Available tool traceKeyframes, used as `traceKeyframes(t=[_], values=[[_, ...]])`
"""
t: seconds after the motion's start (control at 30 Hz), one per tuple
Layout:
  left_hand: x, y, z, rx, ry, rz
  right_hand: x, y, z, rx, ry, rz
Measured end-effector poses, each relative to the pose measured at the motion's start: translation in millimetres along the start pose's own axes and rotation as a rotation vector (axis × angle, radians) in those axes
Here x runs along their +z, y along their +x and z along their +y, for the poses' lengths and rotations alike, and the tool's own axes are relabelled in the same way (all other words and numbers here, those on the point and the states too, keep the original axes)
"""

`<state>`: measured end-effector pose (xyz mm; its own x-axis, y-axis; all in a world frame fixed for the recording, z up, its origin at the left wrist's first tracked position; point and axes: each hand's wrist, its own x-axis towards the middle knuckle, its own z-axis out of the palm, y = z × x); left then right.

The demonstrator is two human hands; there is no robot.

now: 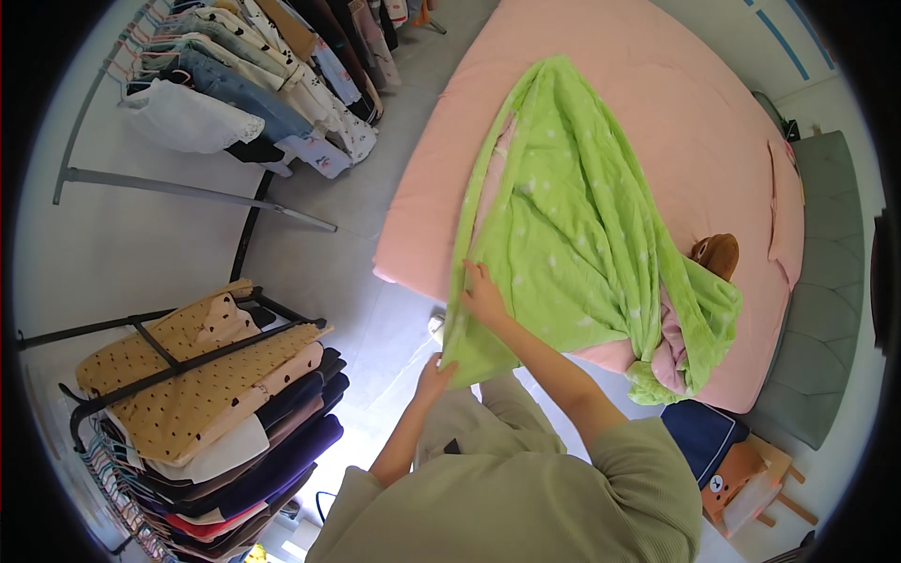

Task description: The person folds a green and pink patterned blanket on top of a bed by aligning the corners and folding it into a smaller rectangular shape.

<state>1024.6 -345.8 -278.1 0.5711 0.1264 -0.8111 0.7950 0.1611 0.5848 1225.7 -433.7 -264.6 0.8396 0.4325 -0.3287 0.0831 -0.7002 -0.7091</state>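
Green fleece-type blanket (563, 206), white dots, pink underside. Lies bunched across the bed (427, 188), near end pulled out over the bed's edge toward the person. Left hand (435, 377): thumb and fingers pinching the near corner. Right hand (484, 298): on the blanket by its left edge, fingers bent; can't tell if they pinch it or just rest. Right forearm crosses in front of the lower part.

In the way: brown plush-looking item (721, 253) right up against the blanket's right side. Lower right end is bunched, pink side out, hanging past the mattress edge near a navy fabric piece (699, 441) and a small wooden chair (737, 474) with a bear face.

Further out: pink pillow (785, 211), grey-green tufted headboard (815, 281) on the right. Person's left side is tight: black clothes rack (89, 408) close by, tan dotted cloth (178, 403) over its top, dark garments below. Second, grey-barred rack (188, 180) beyond it, with jeans (246, 98) and a white lacy top (192, 117). Grey floor (357, 314) between racks and bed.

Labels: small dark patch (451, 448) on the person's light trousers, too small to make out.
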Motion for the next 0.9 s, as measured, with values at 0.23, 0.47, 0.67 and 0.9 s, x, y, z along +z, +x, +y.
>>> traceKeyframes(t=[0.23,0.47,0.67,0.9], values=[[22,8,-14,0.047,0.024,0.230,40,22,-6,-0.059,-0.263,0.047],[28,-23,32,0.084,0.490,0.259,7,49,1,0.205,-0.252,0.132],[30,-43,53,0.113,0.525,0.423,11,71,-15,0.146,-0.358,-0.132],[-41,-47,73,0.187,0.472,0.445,36,92,-50,0.004,-0.074,0.033]])
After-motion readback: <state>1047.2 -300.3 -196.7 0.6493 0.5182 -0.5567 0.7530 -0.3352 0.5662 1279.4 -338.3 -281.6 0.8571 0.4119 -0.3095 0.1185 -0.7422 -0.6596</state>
